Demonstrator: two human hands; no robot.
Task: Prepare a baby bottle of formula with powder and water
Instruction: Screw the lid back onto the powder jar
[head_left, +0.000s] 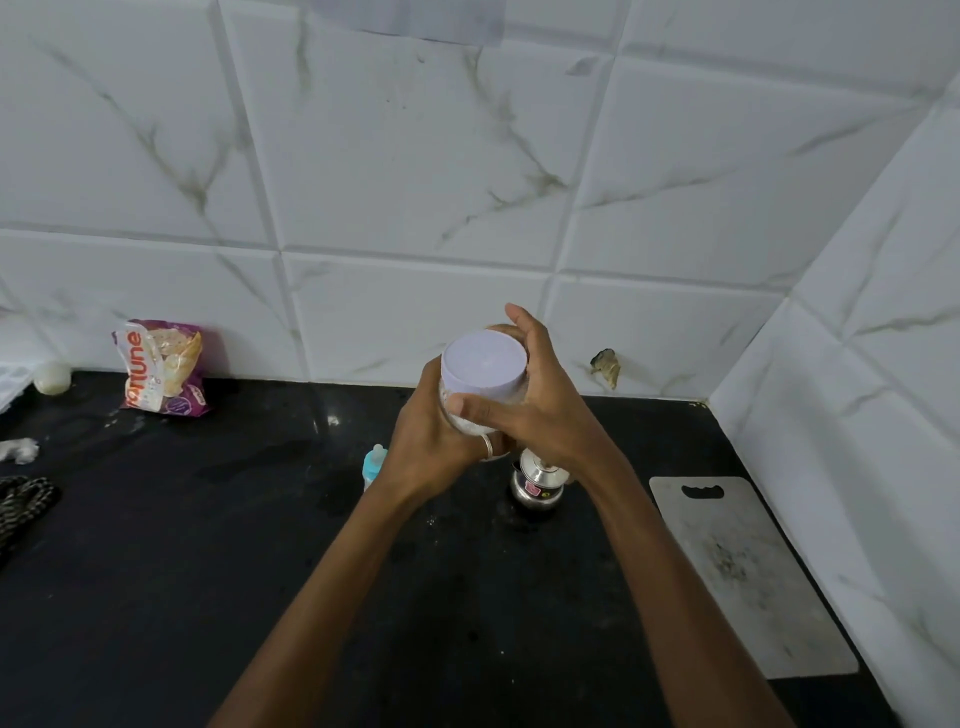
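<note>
I held the powder jar (467, 410) raised above the black counter (208, 545), a little in front of the tiled wall (415, 182), with its lavender lid (484, 368) tilted toward me. As I judged it, the step in hand was turning that lid, most likely to open the jar for the powder, though a single moment did not show the direction of turn.

To do this step well, I judged the following to apply:
- Keep the jar body fixed in one hand and rotate only the lid with the other.
- Hold the jar close to upright, since the white powder visible through the clear wall would spill if the lid came free at a tilt.
- Work over the counter, not over the baby bottle (374, 465), so that loose powder falls clear of it.

My left hand (426, 447) was wrapped around the lower body of the jar from the left, fingers closed firmly against it; a ring showed on one finger. My right hand (540, 400) gripped the lid from the right: the thumb (478, 406) pressed against the near rim and the fingers (519, 325) curled over the far edge. Neither hand was slack.

The baby bottle, with its blue collar and teat, stood on the counter just below my left wrist, untouched. A small steel pot (535, 480) stood beside it under my right wrist.
</note>
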